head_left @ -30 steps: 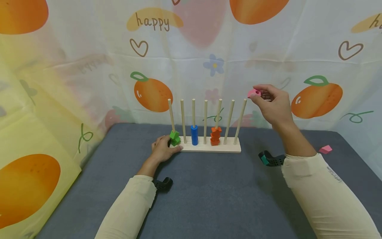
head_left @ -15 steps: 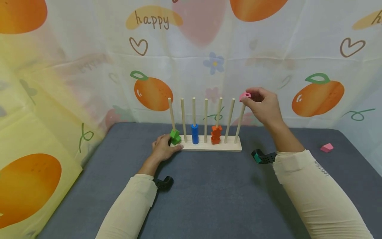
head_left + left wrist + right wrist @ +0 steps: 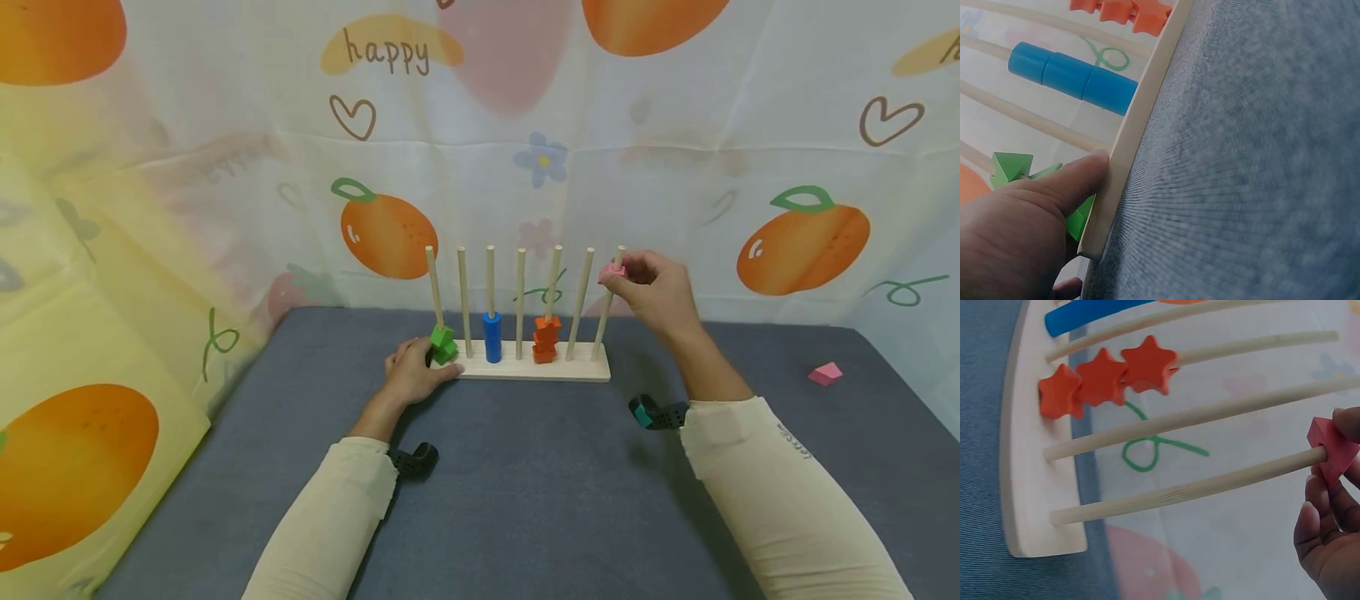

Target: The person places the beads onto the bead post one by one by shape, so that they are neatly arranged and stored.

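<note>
A pale wooden peg board (image 3: pixel 510 372) with a row of upright pegs stands on the table. My left hand (image 3: pixel 411 373) grips its left end, thumb on the base beside the green blocks (image 3: pixel 443 344). At the far right peg, my right hand (image 3: pixel 663 296) pinches a pink block (image 3: pixel 1320 435) between thumb and fingers. The block is threaded on that peg just below its top, and the fingers partly cover it. Blue cylinders (image 3: pixel 1066 74) are stacked on one peg. Orange-red stars (image 3: pixel 1147 365) sit on another.
Another pink block (image 3: pixel 826 374) lies on the grey tabletop (image 3: pixel 510 492) to the right of my right arm. Behind the table hangs a printed curtain (image 3: pixel 465 175) with oranges and hearts. Each wrist wears a black band with a camera mount.
My right hand has moved left and then down with the pink block, from beside the far right peg onto its upper part. The left hand keeps its place on the board.
</note>
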Tool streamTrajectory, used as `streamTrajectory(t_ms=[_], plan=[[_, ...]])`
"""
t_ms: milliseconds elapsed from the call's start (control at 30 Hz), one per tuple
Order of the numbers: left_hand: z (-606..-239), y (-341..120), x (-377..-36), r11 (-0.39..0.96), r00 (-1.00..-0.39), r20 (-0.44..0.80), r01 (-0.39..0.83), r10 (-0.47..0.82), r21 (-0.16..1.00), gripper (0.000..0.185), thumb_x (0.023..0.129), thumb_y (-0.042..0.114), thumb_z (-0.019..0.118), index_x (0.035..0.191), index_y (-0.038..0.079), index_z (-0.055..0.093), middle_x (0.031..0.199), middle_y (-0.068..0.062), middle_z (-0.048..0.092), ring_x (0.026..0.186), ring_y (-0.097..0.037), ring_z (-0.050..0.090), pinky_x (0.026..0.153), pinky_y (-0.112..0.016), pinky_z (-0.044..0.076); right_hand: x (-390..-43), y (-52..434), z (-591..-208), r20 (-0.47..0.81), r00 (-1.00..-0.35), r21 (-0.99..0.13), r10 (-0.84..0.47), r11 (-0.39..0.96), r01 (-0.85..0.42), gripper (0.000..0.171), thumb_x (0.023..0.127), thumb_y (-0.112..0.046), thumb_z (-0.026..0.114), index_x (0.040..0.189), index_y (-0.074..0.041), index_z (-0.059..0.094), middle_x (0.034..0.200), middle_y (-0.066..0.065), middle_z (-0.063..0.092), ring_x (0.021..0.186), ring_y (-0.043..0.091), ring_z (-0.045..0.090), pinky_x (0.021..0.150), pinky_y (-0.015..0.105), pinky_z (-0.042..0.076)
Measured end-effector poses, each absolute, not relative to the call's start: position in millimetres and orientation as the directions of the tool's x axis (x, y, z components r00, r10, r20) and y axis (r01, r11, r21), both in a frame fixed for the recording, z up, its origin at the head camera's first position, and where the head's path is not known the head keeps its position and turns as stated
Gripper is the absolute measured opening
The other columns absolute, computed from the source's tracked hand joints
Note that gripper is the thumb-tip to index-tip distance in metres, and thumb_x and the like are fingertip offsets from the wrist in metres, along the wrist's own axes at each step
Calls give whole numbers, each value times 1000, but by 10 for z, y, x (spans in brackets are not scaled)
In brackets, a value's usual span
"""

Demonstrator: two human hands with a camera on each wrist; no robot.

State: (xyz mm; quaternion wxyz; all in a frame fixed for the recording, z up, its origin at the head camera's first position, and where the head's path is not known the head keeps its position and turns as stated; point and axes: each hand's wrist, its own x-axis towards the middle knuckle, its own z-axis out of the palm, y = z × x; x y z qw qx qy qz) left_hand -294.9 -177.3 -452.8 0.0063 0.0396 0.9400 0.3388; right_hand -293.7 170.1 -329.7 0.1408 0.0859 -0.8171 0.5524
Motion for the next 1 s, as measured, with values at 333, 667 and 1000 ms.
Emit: streamTrajectory(t_ms=[333,667,1000], plan=[[-4549,-1779,-2949,760,-996,29,83,84,644,68,84,41,74,137,4,52,137,-18,49,130,-35,32,101,-51,15,-2914,1697,-3536,295,-955,-883,6,384,-271,33,88,-21,73,108,5,65,93,10,60,83,21,53,66,24,43],[-4538,-1777,-2945,757,-995,27,90,94,647,67,85,41,73,137,4,52,138,-18,48,131,-35,31,101,-51,15,-2923,1700,-3800,311,-951,-881,9,379,-284,25,87,-11,74,100,7,64,91,12,60,80,20,53,66,23,43],[-4533,-1778,-2939,761,-995,31,90,91,643,67,85,40,74,136,4,52,139,-18,47,131,-35,31,102,-51,14,-2917,1714,-4056,251,-968,-899,1,371,-233,30,87,-16,74,107,6,67,94,13,63,85,20,57,71,22,46]])
